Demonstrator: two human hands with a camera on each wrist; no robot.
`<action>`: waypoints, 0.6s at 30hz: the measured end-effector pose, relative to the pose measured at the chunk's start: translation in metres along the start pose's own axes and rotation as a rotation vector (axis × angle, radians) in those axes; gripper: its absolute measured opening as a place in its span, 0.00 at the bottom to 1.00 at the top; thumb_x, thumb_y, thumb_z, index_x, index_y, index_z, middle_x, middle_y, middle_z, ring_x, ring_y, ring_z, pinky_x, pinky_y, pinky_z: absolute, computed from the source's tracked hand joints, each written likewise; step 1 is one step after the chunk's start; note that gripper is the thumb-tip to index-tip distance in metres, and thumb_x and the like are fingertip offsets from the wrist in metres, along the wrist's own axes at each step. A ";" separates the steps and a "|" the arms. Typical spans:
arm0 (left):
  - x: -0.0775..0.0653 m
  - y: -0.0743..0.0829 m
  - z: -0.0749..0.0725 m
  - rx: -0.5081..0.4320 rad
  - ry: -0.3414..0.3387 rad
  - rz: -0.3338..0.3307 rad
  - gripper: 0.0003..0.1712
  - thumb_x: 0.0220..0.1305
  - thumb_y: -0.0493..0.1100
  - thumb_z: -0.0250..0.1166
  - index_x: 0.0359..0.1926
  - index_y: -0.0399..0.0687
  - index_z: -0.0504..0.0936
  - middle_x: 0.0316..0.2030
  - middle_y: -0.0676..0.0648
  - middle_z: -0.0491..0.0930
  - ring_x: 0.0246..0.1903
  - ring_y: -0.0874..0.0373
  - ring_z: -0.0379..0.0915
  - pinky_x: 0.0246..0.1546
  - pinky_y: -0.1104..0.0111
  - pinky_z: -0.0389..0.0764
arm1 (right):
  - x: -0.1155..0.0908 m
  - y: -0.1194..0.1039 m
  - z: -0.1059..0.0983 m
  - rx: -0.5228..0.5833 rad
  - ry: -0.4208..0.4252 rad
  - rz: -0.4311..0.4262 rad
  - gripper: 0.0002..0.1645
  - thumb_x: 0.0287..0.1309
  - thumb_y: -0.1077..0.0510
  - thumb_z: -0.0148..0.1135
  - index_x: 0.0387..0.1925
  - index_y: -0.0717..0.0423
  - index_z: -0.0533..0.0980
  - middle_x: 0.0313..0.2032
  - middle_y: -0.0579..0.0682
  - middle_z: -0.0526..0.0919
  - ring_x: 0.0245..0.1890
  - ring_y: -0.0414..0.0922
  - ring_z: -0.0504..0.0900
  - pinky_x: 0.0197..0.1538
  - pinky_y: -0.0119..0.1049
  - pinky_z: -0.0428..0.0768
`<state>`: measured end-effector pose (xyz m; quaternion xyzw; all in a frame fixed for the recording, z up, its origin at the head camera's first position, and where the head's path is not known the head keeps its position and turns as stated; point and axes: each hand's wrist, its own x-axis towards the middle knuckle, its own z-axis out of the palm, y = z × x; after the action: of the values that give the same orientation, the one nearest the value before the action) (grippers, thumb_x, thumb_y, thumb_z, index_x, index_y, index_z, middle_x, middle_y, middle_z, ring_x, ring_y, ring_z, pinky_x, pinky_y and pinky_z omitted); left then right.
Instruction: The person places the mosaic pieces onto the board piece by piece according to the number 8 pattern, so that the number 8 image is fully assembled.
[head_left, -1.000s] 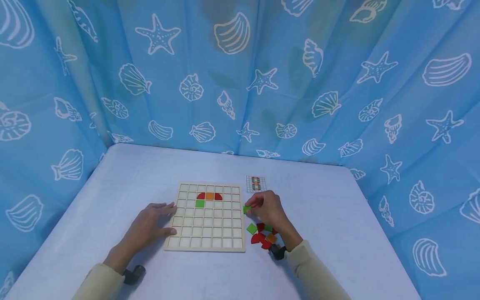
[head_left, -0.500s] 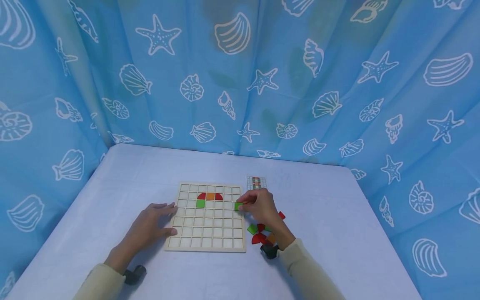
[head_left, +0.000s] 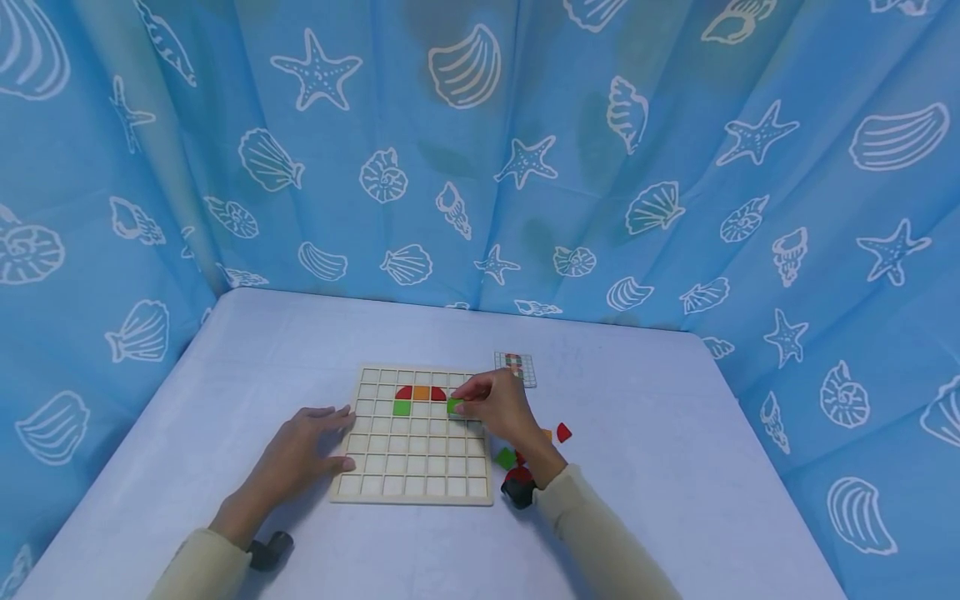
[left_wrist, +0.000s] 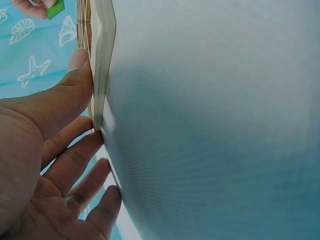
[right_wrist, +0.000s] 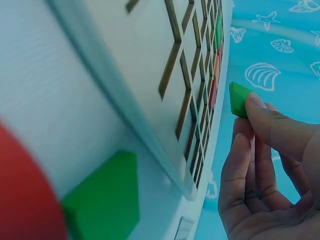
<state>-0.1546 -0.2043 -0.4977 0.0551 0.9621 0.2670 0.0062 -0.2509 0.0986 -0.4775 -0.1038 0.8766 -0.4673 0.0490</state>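
A green block [head_left: 453, 406] is being pinched between the thumb and fingertips of the right hand [head_left: 498, 406]. A second ago it was being held off the board's right side; now it is being carried leftward above the board [head_left: 411, 501], over the column just past the laid pieces. As judged, a placement is being approached but not completed, since the block is not yet being seated in a cell. Just left of the hand, a red piece [head_left: 438, 393], an orange square [head_left: 422, 392] and another red piece [head_left: 403, 392] are being held in a row by cells, with a green square [head_left: 402, 407] below the leftmost. Just beyond the hand, a pattern card [head_left: 528, 362] is being partly covered. Behind it, toward the wrist, loose pieces [head_left: 506, 458] are being partly hidden. Farther left, the board's opposite edge is being touched by the left hand [head_left: 300, 446], its thumb and fingers being spread apart, unchanged. Farthest off, the table is being backed by a curtain [head_left: 322, 208].
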 end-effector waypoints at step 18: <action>0.000 0.003 0.000 0.016 0.014 0.015 0.46 0.50 0.44 0.85 0.70 0.44 0.79 0.72 0.42 0.77 0.73 0.34 0.70 0.72 0.38 0.72 | 0.014 -0.008 0.024 -0.155 -0.054 -0.007 0.07 0.56 0.64 0.80 0.31 0.47 0.92 0.30 0.42 0.91 0.32 0.39 0.85 0.38 0.37 0.85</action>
<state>-0.1539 -0.2020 -0.4967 0.0604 0.9638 0.2598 -0.0030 -0.2593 0.0712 -0.4844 -0.1229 0.9081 -0.3953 0.0631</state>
